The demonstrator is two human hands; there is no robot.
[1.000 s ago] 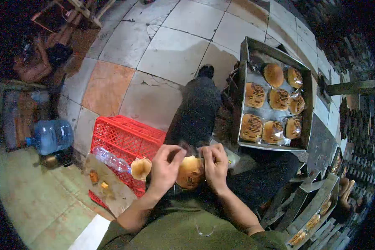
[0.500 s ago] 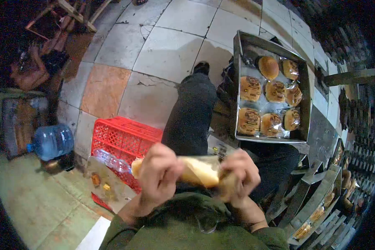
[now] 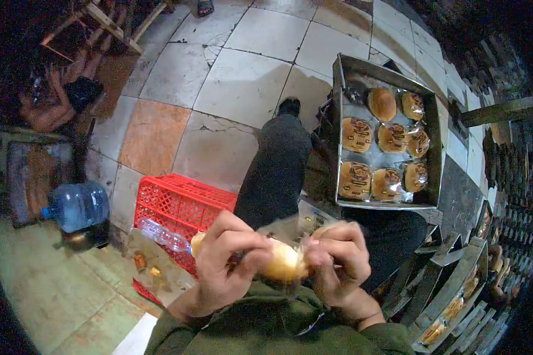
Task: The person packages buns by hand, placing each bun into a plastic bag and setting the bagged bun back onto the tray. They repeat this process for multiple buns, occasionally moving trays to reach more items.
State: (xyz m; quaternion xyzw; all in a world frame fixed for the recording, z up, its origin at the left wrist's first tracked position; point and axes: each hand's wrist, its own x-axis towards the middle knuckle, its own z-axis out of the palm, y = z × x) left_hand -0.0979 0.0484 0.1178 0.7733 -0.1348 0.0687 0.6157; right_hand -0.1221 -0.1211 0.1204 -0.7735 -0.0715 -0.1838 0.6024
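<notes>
A pale golden bread roll (image 3: 283, 260) is held in front of my chest, partly inside a clear plastic bag (image 3: 281, 228). My left hand (image 3: 228, 260) is wrapped round the roll's left part, whose end pokes out beyond the fingers. Pinched between the fingers of my right hand (image 3: 340, 257) is the bag at the roll's right end. Ahead and to the right, a metal tray (image 3: 336, 127) holds several bagged buns (image 3: 355, 180) with dark print and one browner bun (image 3: 382, 104).
A red plastic crate (image 3: 180, 201) stands front left, with a clear bottle (image 3: 163, 235) and a stained board beside it. Farther left are a blue water jug (image 3: 82, 205) and a seated person (image 3: 56, 103). Metal trays (image 3: 456, 290) of bread lie at right.
The roll now shows less between my hands, and the plastic stands up more above it. My hands have drawn slightly closer together. The view has shifted a little, and a sandalled foot shows more at the top.
</notes>
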